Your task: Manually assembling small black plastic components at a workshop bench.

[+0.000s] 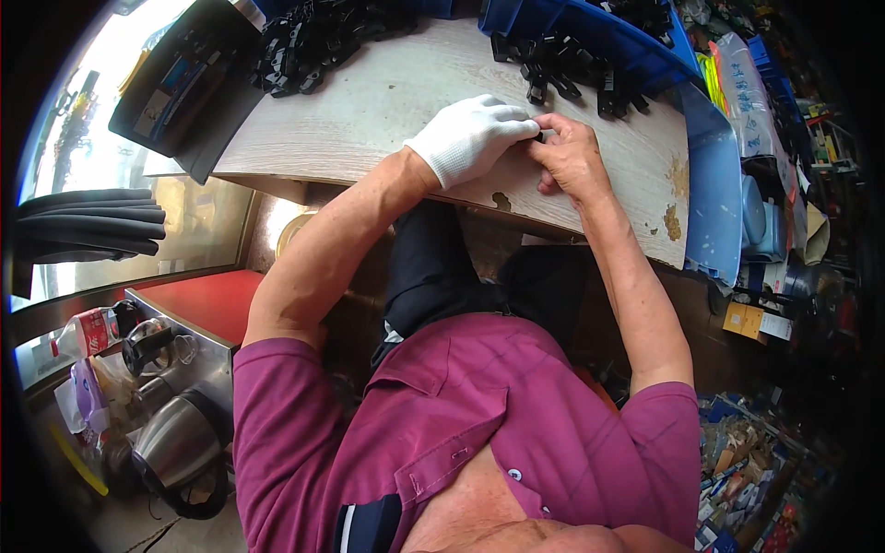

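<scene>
Over the front part of the worktop, my two hands meet fingertip to fingertip. My left hand (472, 138) wears a white knitted glove, its fingers bent and closed toward the right. My bare right hand (572, 155) pinches from the other side, thumb and forefinger together. Between the fingertips shows a bit of a small black part (538, 138), mostly hidden by the fingers, so its exact kind cannot be made out. Farther back lie a loose heap of black plastic parts (564, 72) on the right and a bigger heap of similar parts (309, 46) on the left.
Blue bins (590, 35) line the worktop's back right. A dark open box (189, 88) sits at its left corner. The pale worktop (369, 115) has chipped patches near its right front. A steel kettle (180, 442) stands lower left; a light blue panel (714, 184) borders the right edge.
</scene>
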`<state>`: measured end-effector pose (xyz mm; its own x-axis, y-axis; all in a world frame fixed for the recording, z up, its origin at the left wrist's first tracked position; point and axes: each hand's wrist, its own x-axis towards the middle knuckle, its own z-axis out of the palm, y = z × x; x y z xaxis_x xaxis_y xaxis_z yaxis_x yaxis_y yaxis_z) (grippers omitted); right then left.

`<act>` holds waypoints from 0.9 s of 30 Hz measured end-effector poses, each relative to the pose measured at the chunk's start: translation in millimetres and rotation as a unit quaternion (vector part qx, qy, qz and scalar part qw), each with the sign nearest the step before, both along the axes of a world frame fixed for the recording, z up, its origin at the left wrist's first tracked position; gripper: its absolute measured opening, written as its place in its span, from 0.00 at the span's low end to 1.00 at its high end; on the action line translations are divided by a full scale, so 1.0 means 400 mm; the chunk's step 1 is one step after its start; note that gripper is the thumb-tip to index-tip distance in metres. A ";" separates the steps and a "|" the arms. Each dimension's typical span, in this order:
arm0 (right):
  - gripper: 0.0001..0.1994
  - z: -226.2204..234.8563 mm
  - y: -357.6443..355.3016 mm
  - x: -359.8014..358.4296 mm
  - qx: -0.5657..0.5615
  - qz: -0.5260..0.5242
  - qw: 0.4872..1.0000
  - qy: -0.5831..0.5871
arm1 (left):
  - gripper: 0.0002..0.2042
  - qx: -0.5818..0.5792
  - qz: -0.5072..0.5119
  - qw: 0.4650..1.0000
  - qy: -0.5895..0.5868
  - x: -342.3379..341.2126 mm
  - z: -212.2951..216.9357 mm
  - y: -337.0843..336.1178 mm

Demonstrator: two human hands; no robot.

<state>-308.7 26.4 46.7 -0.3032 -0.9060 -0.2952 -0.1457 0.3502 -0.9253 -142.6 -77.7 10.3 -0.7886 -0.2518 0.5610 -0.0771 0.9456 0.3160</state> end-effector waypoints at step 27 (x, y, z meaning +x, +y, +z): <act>0.18 -0.029 0.013 -0.006 -0.070 -0.016 0.997 0.015 | 0.04 -0.160 0.547 0.822 -0.016 0.314 -0.027 -0.174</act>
